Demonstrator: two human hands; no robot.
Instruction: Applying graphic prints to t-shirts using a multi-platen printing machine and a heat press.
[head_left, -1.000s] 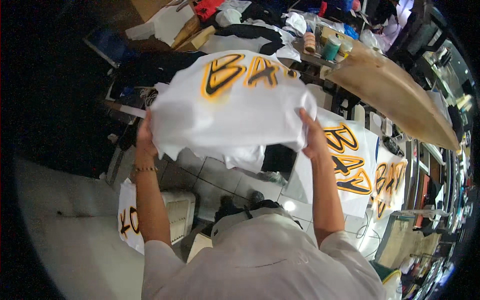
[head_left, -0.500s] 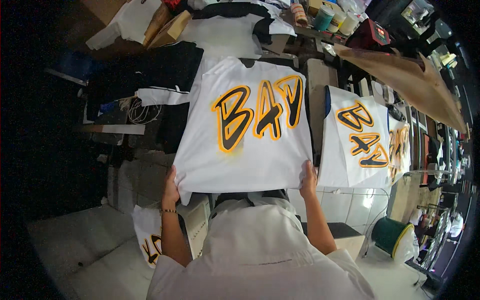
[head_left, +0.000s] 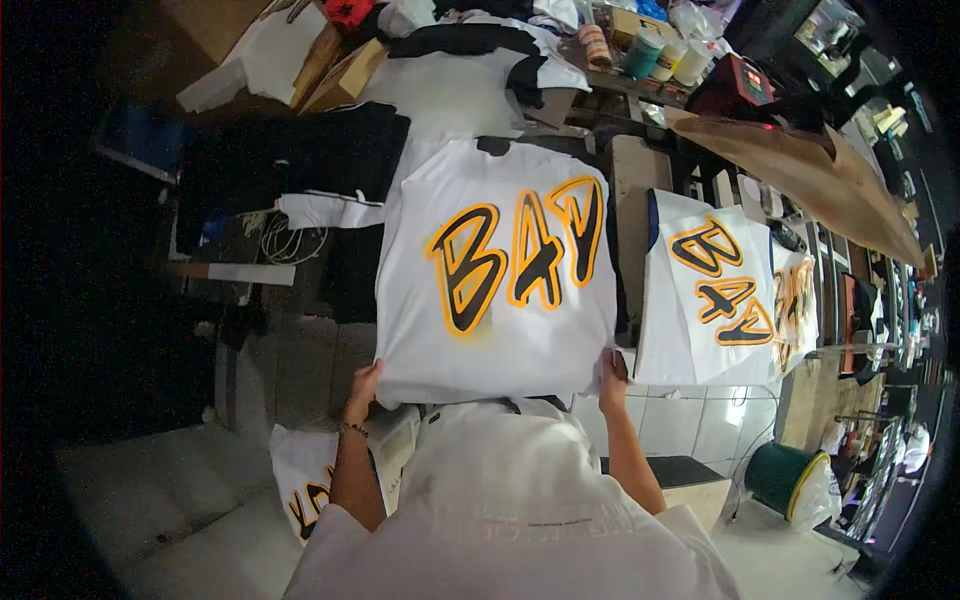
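Note:
A white T-shirt (head_left: 400,330) with large black lettering outlined in orange lies spread over a dark board in front of me. Its collar is at the far end and its hem toward me. My left hand (head_left: 364,388) grips the lower left edge of the cloth, fingers closed on it. At the opposite lower corner, my right hand (head_left: 614,376) is closed on the hem; part of its fingers is hidden by the fabric. A faint yellow smudge shows below the first letter.
A similar printed white shirt (head_left: 665,320) lies to the right, with another beyond it. Brown paper (head_left: 790,165) juts over that side. Black cloth (head_left: 290,150) and a coiled cord (head_left: 285,240) lie left. Jars (head_left: 645,50) stand at the back right; a green bucket (head_left: 785,475) is low right.
The shirt's near edge has come closer to me and narrowed a little. Both hands have moved down with it, the left also inward to the right.

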